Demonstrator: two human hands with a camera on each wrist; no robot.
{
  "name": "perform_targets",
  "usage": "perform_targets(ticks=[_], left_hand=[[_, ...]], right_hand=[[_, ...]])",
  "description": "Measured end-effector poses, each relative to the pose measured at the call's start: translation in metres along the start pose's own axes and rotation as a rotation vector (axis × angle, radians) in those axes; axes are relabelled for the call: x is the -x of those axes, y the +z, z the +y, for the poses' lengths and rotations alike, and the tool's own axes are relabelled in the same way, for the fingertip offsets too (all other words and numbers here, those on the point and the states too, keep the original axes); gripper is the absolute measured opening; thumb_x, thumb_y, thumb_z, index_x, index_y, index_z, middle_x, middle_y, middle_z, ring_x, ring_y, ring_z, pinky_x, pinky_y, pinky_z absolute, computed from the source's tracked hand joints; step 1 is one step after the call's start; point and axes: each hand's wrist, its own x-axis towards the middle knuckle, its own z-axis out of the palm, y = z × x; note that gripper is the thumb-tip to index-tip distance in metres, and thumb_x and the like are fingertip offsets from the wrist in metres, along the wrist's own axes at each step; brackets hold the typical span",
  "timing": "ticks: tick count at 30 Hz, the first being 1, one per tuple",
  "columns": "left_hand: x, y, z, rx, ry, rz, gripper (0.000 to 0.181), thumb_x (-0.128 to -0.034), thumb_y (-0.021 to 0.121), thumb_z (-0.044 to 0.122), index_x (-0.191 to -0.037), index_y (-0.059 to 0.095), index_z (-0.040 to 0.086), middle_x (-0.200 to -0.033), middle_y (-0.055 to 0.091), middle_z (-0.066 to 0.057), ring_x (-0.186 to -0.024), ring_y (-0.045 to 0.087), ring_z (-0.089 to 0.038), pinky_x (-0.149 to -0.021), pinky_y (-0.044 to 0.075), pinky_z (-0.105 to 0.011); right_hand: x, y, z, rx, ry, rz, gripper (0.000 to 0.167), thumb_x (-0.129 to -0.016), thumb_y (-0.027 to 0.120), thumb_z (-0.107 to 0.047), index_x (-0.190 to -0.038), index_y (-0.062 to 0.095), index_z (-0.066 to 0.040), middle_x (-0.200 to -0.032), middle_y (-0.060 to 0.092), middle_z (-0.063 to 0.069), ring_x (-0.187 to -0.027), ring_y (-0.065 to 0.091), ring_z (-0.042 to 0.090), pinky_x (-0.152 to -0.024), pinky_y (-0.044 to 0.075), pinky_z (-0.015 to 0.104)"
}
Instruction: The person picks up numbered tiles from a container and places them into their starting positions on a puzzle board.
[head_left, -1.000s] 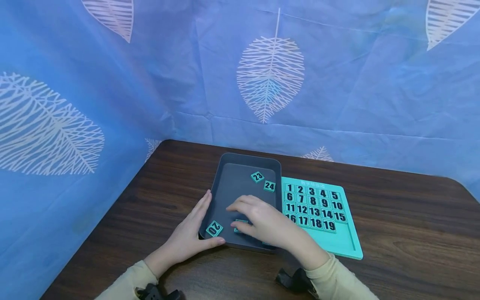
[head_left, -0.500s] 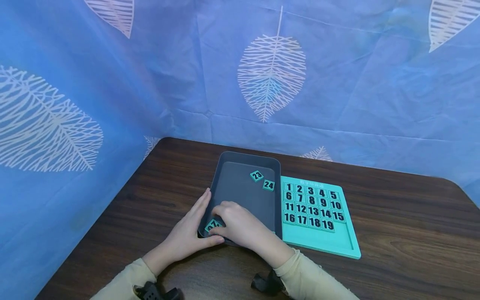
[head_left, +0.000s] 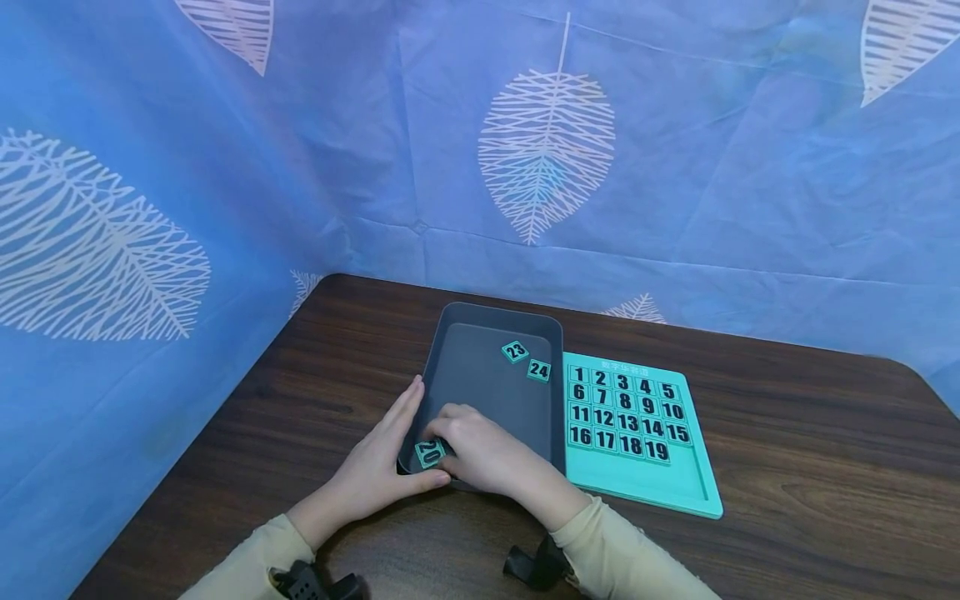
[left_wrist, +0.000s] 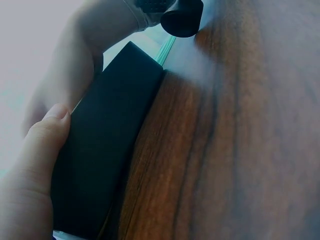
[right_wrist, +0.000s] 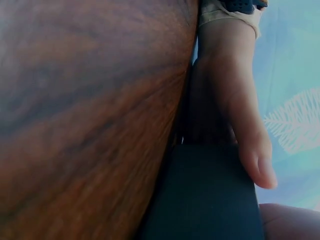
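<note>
In the head view a dark grey tray (head_left: 476,358) lies on the table. My left hand (head_left: 363,471) rests at its near left corner, straight fingers along the left wall and thumb on the front rim. Inside that corner my right hand (head_left: 487,450) pinches a turquoise tile numbered 20 (head_left: 429,453) between bent fingers and thumb. Tiles 23 (head_left: 515,352) and 24 (head_left: 538,370) lie farther back in the tray. To the right, the turquoise number board (head_left: 675,483) holds tiles 1 to 19 in rows. The right hand hides part of the tray floor.
The dark wooden table (head_left: 810,450) extends right and left of the tray. A blue cloth (head_left: 712,167) with white leaf prints hangs behind and to the left. Each wrist bears a black strapped device, such as the right one (head_left: 536,568).
My right hand has moved left and nearer to the tray's corner, onto tile 20, which has turned. A tile that showed under this hand is now hidden. The left hand stays put.
</note>
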Motion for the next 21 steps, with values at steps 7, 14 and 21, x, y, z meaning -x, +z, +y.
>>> perform_targets(ticks=[7,14,21], left_hand=[[-0.0004,-0.0010,0.0007,0.008,-0.011,-0.005,0.108,-0.0779,0.068,0.061,-0.155,0.003,0.025,-0.160,0.001,0.006,-0.142,0.015,-0.024,-0.099,0.032,-0.062],[-0.0010,-0.0007,0.0000,0.006,-0.003,0.000,0.109,-0.0768,0.065,0.067,-0.155,0.003,0.024,-0.160,0.001,0.005,-0.142,0.016,-0.024,-0.099,0.033,-0.062],[-0.0008,-0.0006,0.0014,0.005,-0.017,-0.002,0.110,-0.0756,0.065,0.069,-0.155,0.003,0.024,-0.160,0.001,0.006,-0.142,0.016,-0.025,-0.098,0.033,-0.063]], right_hand=[[0.0012,0.0001,0.0036,-0.026,-0.049,0.011,0.029,-0.094,0.054,0.004,-0.114,0.069,-0.012,-0.108,0.062,0.000,-0.102,0.057,0.014,-0.086,0.048,0.025],[-0.0001,0.0020,0.0030,-0.053,-0.016,0.011,0.027,-0.090,0.069,-0.014,-0.116,0.067,-0.008,-0.113,0.062,0.001,-0.108,0.055,0.016,-0.088,0.048,0.027],[-0.0004,0.0019,0.0012,-0.038,0.010,-0.006,0.033,-0.084,0.075,-0.013,-0.115,0.068,-0.007,-0.112,0.061,0.001,-0.109,0.054,0.017,-0.087,0.048,0.026]])
